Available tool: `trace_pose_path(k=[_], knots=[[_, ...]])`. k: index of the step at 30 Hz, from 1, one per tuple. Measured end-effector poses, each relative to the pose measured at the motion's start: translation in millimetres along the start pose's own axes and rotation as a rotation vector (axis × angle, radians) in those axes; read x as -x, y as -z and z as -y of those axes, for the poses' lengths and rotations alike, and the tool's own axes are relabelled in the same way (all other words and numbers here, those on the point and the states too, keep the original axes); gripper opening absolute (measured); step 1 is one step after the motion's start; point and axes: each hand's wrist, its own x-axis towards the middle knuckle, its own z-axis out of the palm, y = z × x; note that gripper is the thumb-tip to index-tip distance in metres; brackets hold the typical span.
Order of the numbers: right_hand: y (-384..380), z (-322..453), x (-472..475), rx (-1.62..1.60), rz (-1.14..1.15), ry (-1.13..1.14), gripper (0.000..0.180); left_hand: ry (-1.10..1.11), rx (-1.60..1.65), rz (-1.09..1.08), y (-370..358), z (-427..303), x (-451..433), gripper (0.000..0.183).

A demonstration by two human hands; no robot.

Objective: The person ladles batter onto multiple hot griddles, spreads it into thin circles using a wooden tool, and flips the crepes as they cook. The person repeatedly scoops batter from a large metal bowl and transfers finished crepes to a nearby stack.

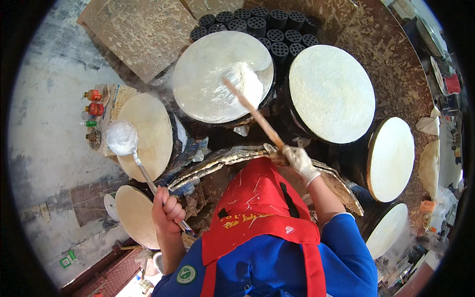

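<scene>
My bare left hand [170, 209] grips the handle of a metal ladle [121, 138]; its bowl is coated with white batter and hangs over a round griddle [150, 143] at the left. In a pale work glove, my right hand [300, 163] holds a wooden stick [256, 113]. The far end of the stick reaches over the middle round griddle [200, 74]. A thick mound of white batter [250, 87] lies beside the stick on that griddle's right part, with a thin wet layer around it. Whether the stick's tip has a blade cannot be made out.
More batter-covered round griddles [332, 94] curve around me to both sides. Honeycomb coal briquettes [256, 24] stand behind the middle one. Several bottles [95, 109] sit at the left by the wall. A crusted, curved ledge [222, 159] runs before my red apron [259, 200].
</scene>
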Motion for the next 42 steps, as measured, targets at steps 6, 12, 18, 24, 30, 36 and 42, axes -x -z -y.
trace_pose_path(k=[6, 12, 18, 24, 30, 36, 42], knots=[[20, 67, -77, -0.265, -0.183, 0.135, 0.046, 0.015, -0.024, -0.029, -25, 20, 4, 0.034], [-5, 87, -79, 0.221, -0.319, 0.219, 0.044, 0.067, -0.073, -0.046, -34, 19, -5, 0.034], [-11, 29, -36, -0.151, -0.374, 0.11, 0.042, 0.334, -0.226, -0.028, -15, 16, -61, 0.035], [-54, 90, -33, 0.196, -0.418, 0.305, 0.029, 0.683, -0.181, 0.184, -56, 31, -148, 0.032], [-33, 101, -50, 0.169, -0.626, 0.122, 0.037, 0.514, -0.311, 0.177, -94, 15, -185, 0.022], [-84, 139, -25, 0.3, -0.342, 0.092, 0.038, 0.341, -0.44, 0.095, -84, 5, -194, 0.02], [-80, 82, -31, -0.033, -0.602, 0.049, 0.043, 0.356, -0.499, 0.105, -77, 0, -198, 0.021]])
